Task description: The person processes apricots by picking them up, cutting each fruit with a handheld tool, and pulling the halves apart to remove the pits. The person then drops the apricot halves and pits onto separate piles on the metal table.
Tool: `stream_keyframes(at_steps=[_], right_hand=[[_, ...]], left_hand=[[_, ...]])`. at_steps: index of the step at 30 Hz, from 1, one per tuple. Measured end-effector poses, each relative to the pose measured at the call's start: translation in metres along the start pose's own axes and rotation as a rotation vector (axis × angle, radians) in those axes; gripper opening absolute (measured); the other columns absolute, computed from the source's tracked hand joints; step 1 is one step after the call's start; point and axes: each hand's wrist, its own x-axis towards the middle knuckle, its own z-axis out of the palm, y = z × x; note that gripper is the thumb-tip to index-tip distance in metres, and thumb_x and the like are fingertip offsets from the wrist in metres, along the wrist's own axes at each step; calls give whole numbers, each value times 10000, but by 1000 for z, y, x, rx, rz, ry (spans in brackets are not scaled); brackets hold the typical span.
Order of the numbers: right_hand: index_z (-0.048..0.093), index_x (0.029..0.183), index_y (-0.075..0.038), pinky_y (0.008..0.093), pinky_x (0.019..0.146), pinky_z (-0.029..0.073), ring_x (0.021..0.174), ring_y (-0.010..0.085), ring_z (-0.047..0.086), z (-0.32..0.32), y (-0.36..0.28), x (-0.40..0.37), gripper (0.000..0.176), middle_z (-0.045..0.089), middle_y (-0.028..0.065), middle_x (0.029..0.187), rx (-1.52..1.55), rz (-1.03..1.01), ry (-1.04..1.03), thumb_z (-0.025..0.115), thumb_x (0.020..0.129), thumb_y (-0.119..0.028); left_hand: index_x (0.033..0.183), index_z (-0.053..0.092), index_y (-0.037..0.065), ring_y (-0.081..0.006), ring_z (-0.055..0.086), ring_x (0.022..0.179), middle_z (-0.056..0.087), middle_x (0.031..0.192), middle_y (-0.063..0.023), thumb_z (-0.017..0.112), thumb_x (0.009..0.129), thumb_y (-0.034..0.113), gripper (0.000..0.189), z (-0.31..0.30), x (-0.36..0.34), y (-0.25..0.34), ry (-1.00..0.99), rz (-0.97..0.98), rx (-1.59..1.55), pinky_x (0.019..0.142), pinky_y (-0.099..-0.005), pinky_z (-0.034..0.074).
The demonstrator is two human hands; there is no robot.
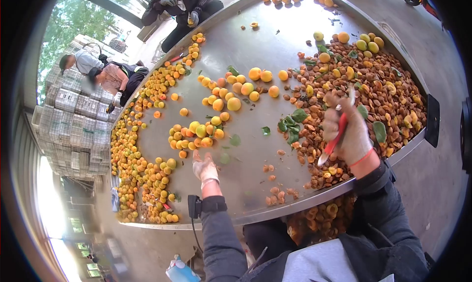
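Note:
My left hand (205, 169), in a pale glove, reaches over the metal table (246, 183) with its fingers apart, just below a cluster of orange and yellow apricots (201, 130). My right hand (346, 132), gloved too, is closed round a red-handled knife (336, 138); its pale blade points down and left. The right hand is above a large heap of brown pits and apricot pieces (388, 90). Green leaves (293, 124) lie at the heap's left edge. Another group of whole apricots (234, 104) rests mid-table.
Many apricots (128, 159) line the table's left side, with a red-handled tool (168, 207) among them. A gloved co-worker (182, 6) is at the far edge; two more people (115, 80) are at the left. Stacked crates (73, 114) stand behind them. Pits fill a container (322, 220) below the near edge.

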Motion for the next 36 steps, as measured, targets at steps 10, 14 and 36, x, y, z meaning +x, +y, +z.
stream_keyframes(at_steps=[10, 14, 36], right_hand=[[563, 1104, -3, 227, 383, 336, 447, 67, 446, -4, 38, -25, 238, 528, -12, 658, -923, 173, -127, 564, 878, -79], [670, 1045, -32, 213, 603, 441, 665, 42, 523, 5, 41, -31, 217, 603, -3, 761, -1272, 94, -234, 599, 847, -86], [657, 1014, -15, 343, 733, 526, 808, 289, 682, -25, 64, -43, 250, 681, 173, 849, -1568, -128, -572, 608, 778, -82]], left_hand=[[1214, 535, 6, -246, 606, 983, 597, 1118, -102, 723, 737, 57, 516, 26, 34, -5, 95, 304, 682, 881, -301, 470], [1195, 535, 15, -227, 617, 923, 598, 1069, -75, 734, 699, 5, 534, 38, 11, -16, -201, 223, -43, 846, -309, 500], [1313, 486, -36, -162, 618, 985, 638, 1078, -85, 636, 769, -139, 574, 65, -167, 31, -803, -110, -824, 889, -285, 495]])
